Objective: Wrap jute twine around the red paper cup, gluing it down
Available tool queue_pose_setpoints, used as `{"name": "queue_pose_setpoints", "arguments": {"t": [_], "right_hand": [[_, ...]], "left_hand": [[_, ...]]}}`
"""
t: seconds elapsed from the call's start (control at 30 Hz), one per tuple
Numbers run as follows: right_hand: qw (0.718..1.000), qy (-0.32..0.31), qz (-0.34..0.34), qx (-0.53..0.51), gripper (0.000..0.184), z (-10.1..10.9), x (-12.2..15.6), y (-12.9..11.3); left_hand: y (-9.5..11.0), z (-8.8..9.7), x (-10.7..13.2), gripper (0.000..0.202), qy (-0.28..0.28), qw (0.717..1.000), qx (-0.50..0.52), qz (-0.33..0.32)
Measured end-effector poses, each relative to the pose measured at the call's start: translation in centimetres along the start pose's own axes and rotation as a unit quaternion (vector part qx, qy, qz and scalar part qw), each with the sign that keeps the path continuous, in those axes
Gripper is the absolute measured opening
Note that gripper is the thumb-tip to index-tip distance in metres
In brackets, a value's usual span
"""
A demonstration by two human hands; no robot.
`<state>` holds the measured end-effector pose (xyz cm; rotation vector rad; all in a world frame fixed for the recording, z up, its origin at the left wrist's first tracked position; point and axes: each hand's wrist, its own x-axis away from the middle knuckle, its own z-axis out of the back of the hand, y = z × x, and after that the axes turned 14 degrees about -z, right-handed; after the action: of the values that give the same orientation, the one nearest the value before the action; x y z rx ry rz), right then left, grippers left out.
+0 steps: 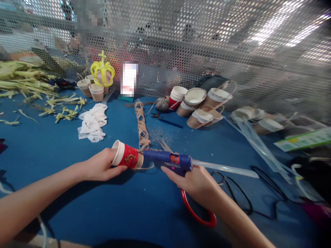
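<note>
My left hand [103, 166] grips a red and white paper cup [130, 156], tipped on its side with its mouth toward the left. Tan twine circles the base of the cup, and a loose end trails beneath it. In my right hand [199, 181] is a blue hot glue gun [165, 159], its nozzle at the cup's base; contact is hard to judge. A long clear glue stick [224, 168] sticks out of the gun's back. Under my right hand lie scissors with red handles [199, 218], partly hidden. A bundle of twine [141, 125] stretches away behind the cup.
Twine-wrapped cups [199, 117] and a grey yarn ball [162, 103] stand at the back. Clear glue sticks [261, 148] and a black cord [243, 196] lie right. A white cloth [93, 122], a yellow crown [102, 74] and dried husks [23, 79] are left. Perforated metal [160, 44] borders the back.
</note>
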<state>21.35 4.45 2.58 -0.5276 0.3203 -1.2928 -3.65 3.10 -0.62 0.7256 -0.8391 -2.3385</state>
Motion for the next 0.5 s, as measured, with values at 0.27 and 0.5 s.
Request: {"name": "queue_pose_setpoints", "arguments": {"t": [0.27,0.5], "right_hand": [[0.996,-0.054,-0.068,-0.018,0.021,0.54,-0.03,-0.58],[0.998,-0.02,-0.062,0.007,0.019,0.28,0.69,-0.01]], "left_hand": [[0.02,-0.04,0.03,0.015,0.002,1.0,-0.014,-0.013],[0.03,-0.04,0.0,0.024,0.015,0.997,0.058,0.038]]}}
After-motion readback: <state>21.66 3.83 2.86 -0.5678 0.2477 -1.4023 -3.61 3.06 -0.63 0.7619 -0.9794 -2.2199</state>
